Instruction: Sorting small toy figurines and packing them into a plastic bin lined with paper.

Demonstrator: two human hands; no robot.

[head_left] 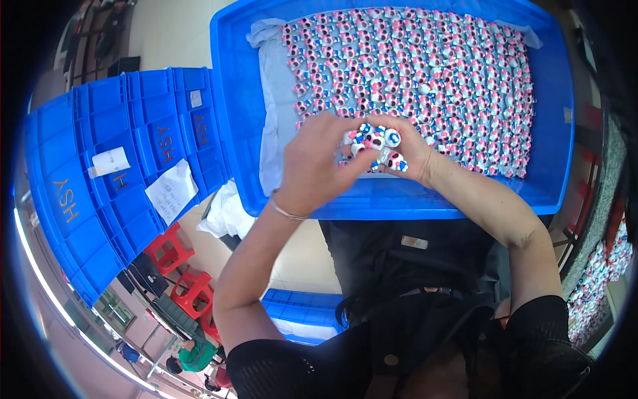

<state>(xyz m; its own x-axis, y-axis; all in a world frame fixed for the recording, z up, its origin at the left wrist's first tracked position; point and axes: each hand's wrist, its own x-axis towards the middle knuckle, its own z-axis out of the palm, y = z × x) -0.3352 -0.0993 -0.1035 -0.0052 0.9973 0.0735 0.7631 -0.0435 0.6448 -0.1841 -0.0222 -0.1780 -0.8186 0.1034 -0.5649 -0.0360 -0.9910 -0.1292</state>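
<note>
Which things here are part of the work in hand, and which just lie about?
In hand: left hand, right hand, held figurines, figurine rows, blue tray, cloth liner.
Lying about: stacked crates, paper slips, red stools.

Figurines [425, 73] crowd the tray [558, 133]; its left strip lies bare.

Factory floor: stacked blue crates [126, 166], tray [558, 100] of painted figurines [425, 73].
</note>
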